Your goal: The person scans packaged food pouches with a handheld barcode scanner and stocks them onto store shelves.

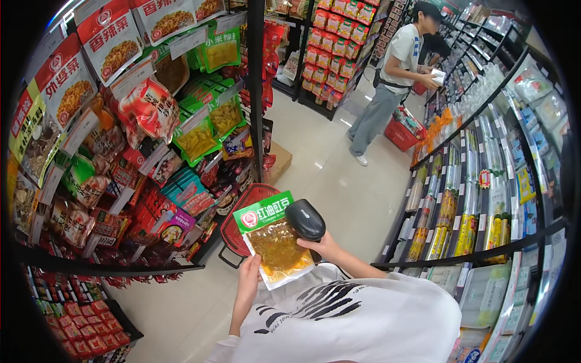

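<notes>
In the head view, my left hand (250, 271) grips the lower left edge of a food pouch (277, 247) with a green top and a clear window showing pickled vegetables. The pouch is tilted, its printed front facing up. My right hand (322, 247) is closed around a black handheld barcode scanner (306, 219), whose head overlaps the upper right part of the pouch. Under and beyond the pouch stands a red plastic shopping basket (248, 199) with a black handle, partly hidden.
Racks of packaged foods (195, 136) rise at the left. Shelves of wrapped goods (467, 195) line the right. Up the aisle, a person (397, 68) holds a small white box beside another red basket (405, 130); a second person bends behind. A cardboard box (278, 163) sits by the rack.
</notes>
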The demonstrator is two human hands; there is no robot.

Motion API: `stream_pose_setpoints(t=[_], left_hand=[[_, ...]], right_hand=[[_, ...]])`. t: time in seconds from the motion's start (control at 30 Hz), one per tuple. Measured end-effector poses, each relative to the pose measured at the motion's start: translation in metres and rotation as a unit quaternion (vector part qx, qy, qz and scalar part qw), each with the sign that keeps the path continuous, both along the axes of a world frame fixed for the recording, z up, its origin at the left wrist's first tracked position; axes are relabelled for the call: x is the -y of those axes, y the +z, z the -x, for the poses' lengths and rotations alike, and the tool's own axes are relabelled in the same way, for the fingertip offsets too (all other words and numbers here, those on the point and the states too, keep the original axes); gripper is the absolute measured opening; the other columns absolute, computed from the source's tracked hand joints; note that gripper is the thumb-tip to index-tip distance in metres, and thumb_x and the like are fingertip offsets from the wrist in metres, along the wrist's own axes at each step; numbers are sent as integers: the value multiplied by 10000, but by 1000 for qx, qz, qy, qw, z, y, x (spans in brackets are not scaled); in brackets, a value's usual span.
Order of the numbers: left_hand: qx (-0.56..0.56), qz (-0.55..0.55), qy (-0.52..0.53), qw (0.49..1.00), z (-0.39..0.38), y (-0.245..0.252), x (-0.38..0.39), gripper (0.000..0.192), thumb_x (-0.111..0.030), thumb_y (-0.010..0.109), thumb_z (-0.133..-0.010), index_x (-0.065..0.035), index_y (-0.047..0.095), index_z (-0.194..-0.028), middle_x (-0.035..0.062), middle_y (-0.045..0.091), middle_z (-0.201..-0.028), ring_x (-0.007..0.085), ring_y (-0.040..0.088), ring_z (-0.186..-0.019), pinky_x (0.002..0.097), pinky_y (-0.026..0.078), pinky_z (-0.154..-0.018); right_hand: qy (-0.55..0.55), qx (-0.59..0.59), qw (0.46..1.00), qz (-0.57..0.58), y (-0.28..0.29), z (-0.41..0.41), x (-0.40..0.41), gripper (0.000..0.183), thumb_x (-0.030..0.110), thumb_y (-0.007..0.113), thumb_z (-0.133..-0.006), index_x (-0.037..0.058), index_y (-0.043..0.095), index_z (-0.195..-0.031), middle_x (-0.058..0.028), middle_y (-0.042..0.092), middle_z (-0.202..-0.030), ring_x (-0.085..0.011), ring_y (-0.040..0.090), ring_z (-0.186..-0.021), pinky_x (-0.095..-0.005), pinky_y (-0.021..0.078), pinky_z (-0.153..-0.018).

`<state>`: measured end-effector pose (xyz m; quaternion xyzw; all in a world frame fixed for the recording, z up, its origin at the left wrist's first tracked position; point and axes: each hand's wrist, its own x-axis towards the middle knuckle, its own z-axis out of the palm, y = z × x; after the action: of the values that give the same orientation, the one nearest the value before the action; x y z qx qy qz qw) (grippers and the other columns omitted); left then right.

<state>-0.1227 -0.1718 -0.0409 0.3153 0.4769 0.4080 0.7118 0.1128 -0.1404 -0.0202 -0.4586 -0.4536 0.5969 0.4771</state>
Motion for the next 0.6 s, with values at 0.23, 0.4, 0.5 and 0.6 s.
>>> stream_pose_setpoints(t=[0.23,0.4,0.5,0.6], left_hand=[[40,-93,-17,995,-1,5,-14,330,-210,500,-946,7,503,-1195,55,597,-1081,116,544,-1012,271,418,-897],[107,-46,19,993,8,23,-7,425,-239,449,-956,-29,393,-1321,78,473,-1302,150,461,-1192,310,368,-985],[121,-37,48,991,13,13,-11,525,-385,388,-964,-46,343,-1362,80,427,-1367,198,385,-1279,360,284,-1055],[195,10,33,980,13,-12,-15,626,-500,298,-963,-54,302,-1402,83,359,-1422,204,334,-1314,371,261,-1072]], right_hand=[[-39,-32,998,29,9,-8,11,523,110,748,-766,32,488,-1213,-50,561,-1166,-132,513,-1074,-299,393,-953],[40,43,998,13,8,1,16,550,136,763,-760,22,482,-1219,-50,559,-1163,-124,509,-1060,-304,397,-942],[99,78,992,-31,27,17,20,558,123,765,-755,20,482,-1225,-44,561,-1146,-120,505,-1055,-293,395,-936],[165,67,984,-20,34,25,22,581,110,761,-755,20,471,-1250,-40,568,-1121,-121,511,-1027,-293,405,-905]])
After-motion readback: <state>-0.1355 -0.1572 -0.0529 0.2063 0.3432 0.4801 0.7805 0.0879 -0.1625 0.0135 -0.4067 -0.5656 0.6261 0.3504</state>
